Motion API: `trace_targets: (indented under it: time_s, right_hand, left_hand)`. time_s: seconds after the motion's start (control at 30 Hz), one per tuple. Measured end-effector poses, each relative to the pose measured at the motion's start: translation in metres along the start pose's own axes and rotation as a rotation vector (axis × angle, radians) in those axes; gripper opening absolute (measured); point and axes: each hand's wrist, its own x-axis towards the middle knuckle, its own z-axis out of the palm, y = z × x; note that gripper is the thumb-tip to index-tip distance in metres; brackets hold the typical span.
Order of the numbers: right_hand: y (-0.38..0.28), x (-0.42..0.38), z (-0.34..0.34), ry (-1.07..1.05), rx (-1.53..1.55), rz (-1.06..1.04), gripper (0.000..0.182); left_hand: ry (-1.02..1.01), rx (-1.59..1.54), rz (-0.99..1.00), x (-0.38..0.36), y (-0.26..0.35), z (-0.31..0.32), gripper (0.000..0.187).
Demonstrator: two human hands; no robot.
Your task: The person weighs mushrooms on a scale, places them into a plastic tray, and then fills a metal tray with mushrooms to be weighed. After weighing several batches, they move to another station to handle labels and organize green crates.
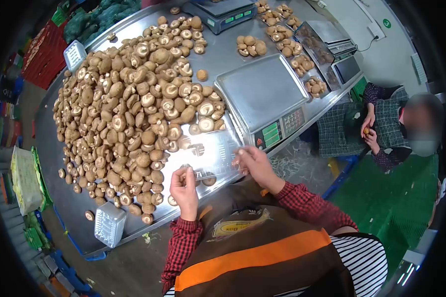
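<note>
A clear plastic tray (210, 154) is held between my two hands at the front edge of the steel table. My left hand (185, 190) pinches its near left corner, and my right hand (255, 166) grips its right end. No mushrooms can be made out inside it. Just beyond lies a large heap of brown mushrooms (129, 94), some with pale undersides up. To the right of the tray stands a scale (262, 91) with a bare metal plate and a lit green display.
Stacks of clear trays stand at the table's near left (109, 225) and far left (75, 55). Filled mushroom trays (288, 48) line the far right side, near a second scale (223, 16). A person (391, 119) in a checked apron sits at right, beyond the table.
</note>
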Motion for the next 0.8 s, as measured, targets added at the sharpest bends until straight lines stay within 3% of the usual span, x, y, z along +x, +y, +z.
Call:
trace_targets:
  time_s: [0.03,0.07,0.1,0.13,0.2,0.23,0.3,0.47,0.5,0.53,0.6,0.63,0.67,0.73,0.8]
  right_hand:
    - [0.012,0.001,-0.007,0.064,0.024,-0.029,0.034]
    - [0.025,0.004,-0.016,0.125,0.045,-0.058,0.032]
    - [0.036,0.008,-0.037,0.313,0.008,-0.038,0.028]
    - [0.037,0.006,-0.053,0.286,-0.063,-0.01,0.025]
    - [0.04,0.004,-0.078,0.188,-0.141,0.12,0.021]
    - [0.04,0.004,-0.081,0.185,-0.142,0.135,0.021]
    - [0.038,0.008,-0.086,0.033,-0.459,0.202,0.022]
    - [0.048,0.037,-0.079,-0.11,-0.623,0.267,0.025]
    - [0.047,0.042,-0.076,-0.14,-0.699,0.277,0.026]
    - [0.047,0.045,-0.071,-0.168,-0.773,0.285,0.028]
    - [0.063,0.055,-0.065,-0.193,-0.818,0.293,0.028]
    - [0.073,0.064,-0.063,-0.222,-0.87,0.298,0.028]
    - [0.084,0.074,-0.06,-0.223,-0.875,0.293,0.028]
    - [0.116,0.093,-0.048,-0.084,-0.97,0.061,0.029]
    - [0.132,0.108,-0.031,-0.036,-0.928,0.033,0.027]
  left_hand:
    - [-0.001,0.001,-0.016,-0.007,-0.001,0.002,0.02]
    - [0.062,0.16,0.044,-0.013,-0.001,0.004,0.037]
    - [0.123,0.32,0.105,-0.019,-0.002,0.005,0.054]
    - [0.121,0.76,0.088,-0.022,-0.03,-0.014,0.095]
    - [0.01,1.008,-0.137,-0.027,-0.043,-0.021,0.115]
    - [-0.023,1.078,-0.103,-0.028,-0.05,-0.016,0.121]
    - [-0.073,1.061,-0.021,-0.019,-0.06,-0.006,0.129]
    - [0.048,0.819,0.064,0.022,-0.064,0.005,0.114]
    - [0.12,0.817,0.216,0.031,-0.074,0.004,0.105]
    - [0.12,0.818,0.214,0.035,-0.072,0.006,0.105]
    - [0.279,0.168,0.049,0.041,-0.066,0.011,0.094]
    - [0.341,0.21,-0.017,0.039,-0.075,0.005,0.084]
    - [0.392,0.032,-0.111,0.038,-0.114,-0.008,0.074]
    - [0.456,-0.398,-0.436,0.026,-0.098,-0.011,0.063]
    - [0.422,-0.471,-0.493,0.03,-0.097,-0.014,0.059]
